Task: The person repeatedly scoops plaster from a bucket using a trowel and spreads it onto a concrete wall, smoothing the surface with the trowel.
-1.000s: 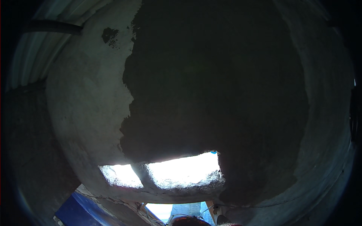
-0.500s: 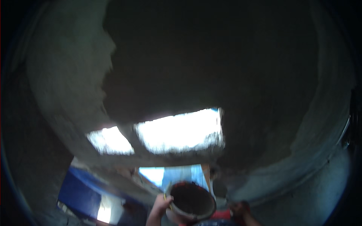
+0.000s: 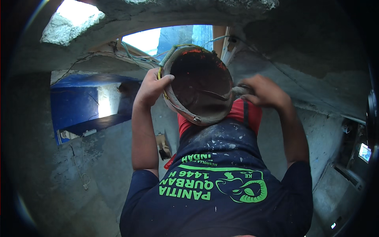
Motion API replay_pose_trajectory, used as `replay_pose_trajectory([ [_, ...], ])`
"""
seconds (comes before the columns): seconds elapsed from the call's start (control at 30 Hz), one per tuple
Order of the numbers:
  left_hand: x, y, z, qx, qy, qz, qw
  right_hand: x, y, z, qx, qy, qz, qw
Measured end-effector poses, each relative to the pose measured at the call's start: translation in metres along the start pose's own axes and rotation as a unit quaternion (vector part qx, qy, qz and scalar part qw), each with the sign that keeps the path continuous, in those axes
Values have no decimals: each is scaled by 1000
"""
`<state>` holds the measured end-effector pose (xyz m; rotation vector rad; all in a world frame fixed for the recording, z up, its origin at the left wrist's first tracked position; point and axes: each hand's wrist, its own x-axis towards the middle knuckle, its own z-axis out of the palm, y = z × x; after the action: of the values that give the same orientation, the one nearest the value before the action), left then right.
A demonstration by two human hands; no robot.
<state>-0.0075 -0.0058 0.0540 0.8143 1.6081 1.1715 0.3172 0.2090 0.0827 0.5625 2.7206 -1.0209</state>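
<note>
The round bucket (image 3: 211, 119), dark inside, is held before the person's waist, its mouth toward the viewer. The left hand (image 3: 152, 87) clasps its left rim, thumb hooked over the edge and the other fingers, largely hidden, against the outer wall. The right hand (image 3: 266, 91) has its fingers curled closed about the crusted handle of a trowel (image 3: 238, 91), whose blade reaches into the bucket. Red shorts (image 3: 249, 111) and a green-printed dark shirt (image 3: 241, 215) clothe the person.

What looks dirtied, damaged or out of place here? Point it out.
White splotches stain the navy cloth T-shirt near the round, grimy grey bucket, standing out starkly. At left, a thin pale cord hangs loose and untidy below a blue panel.
</note>
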Motion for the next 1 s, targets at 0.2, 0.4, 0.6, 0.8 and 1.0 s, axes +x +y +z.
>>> replay_pose_trajectory([
  [0.2,-9,11,13,-10,-1,0,1000,65,-37,10,-267,-4,-61,962],
  [0.4,0,19,24,14,3,-3,1000,107,-50,35,-382,-9,-165,909],
  [0.6,11,20,30,60,-10,-6,998,105,-68,21,-355,-221,-142,897],
  [0.8,17,19,24,69,-18,24,997,105,19,-19,229,-374,22,899],
  [1.0,23,20,14,54,-2,24,998,23,86,-54,487,-185,25,853],
])
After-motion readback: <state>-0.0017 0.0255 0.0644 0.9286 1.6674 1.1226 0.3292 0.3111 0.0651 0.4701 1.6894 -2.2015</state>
